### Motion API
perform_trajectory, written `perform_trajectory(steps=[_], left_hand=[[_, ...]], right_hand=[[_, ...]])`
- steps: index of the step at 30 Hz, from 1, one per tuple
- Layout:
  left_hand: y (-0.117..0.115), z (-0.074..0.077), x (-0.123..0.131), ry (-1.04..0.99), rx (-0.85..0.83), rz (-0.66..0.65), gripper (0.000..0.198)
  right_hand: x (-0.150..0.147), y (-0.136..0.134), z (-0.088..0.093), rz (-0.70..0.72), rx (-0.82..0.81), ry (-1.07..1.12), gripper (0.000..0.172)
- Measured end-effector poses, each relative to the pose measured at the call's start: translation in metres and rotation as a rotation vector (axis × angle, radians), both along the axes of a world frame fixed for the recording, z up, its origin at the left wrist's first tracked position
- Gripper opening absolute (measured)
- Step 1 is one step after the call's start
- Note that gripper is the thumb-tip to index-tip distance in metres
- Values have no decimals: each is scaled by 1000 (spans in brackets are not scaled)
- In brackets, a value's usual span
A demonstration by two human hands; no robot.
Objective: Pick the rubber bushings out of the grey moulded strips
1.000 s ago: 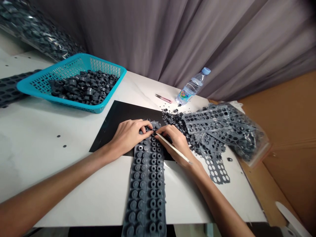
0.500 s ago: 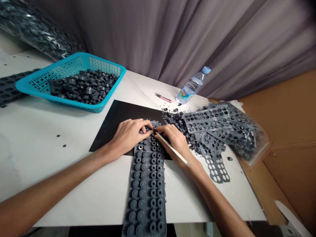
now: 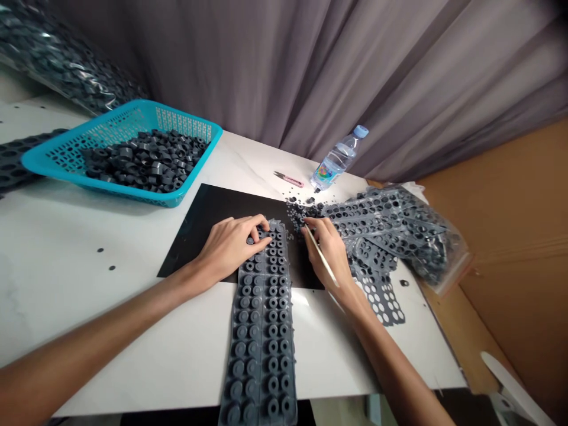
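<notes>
A long dark grey rubber sheet (image 3: 264,331) with rows of moulded ring-shaped parts runs from the table's front edge to a black mat (image 3: 181,245). My left hand (image 3: 233,242) rests on its far left side, thumb and index finger curled onto the sheet and the other fingers tucked from sight. To the right of the sheet, my right hand (image 3: 327,251) grips a slim white tool (image 3: 323,260) like a pen. Its tip is by the fingertips, close to a heap of small dark rubber pieces (image 3: 306,213); whether a piece is held there is too small to tell.
At the left stands a blue basket (image 3: 186,195) of rubber rings, with a full plastic bag (image 3: 89,77) behind. Pink-handled snips (image 3: 288,179) and a water bottle (image 3: 337,160) lie at the back. Perforated sheets (image 3: 368,219) and a clear bag (image 3: 437,260) are piled right.
My right hand has moved right, off the sheet and over toward the heap of small pieces, with the white tool in it. The left hand stays on the sheet. The view has shifted slightly.
</notes>
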State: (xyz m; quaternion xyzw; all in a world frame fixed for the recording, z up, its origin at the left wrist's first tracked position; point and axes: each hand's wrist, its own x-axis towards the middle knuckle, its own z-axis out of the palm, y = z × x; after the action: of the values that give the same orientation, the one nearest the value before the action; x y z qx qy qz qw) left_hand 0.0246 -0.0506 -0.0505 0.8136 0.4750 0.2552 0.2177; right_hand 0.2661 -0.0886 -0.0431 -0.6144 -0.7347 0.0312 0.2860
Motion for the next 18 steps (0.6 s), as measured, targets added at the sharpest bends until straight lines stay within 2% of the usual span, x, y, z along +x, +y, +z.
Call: perform_trajectory(steps=[3, 5, 12, 18], left_hand=[[0, 1, 0, 8, -41, 25, 28], [0, 1, 0, 17, -49, 22, 31], [2, -2, -1, 29, -47, 24, 32], [2, -1, -2, 5, -55, 18, 32]], right_hand=[[-4, 0, 10, 189, -118, 104, 30], [-8, 4, 11, 277, -180, 138, 22], [-6, 16, 0, 354, -107, 178, 19], [-9, 16, 5, 454, -101, 107, 21]])
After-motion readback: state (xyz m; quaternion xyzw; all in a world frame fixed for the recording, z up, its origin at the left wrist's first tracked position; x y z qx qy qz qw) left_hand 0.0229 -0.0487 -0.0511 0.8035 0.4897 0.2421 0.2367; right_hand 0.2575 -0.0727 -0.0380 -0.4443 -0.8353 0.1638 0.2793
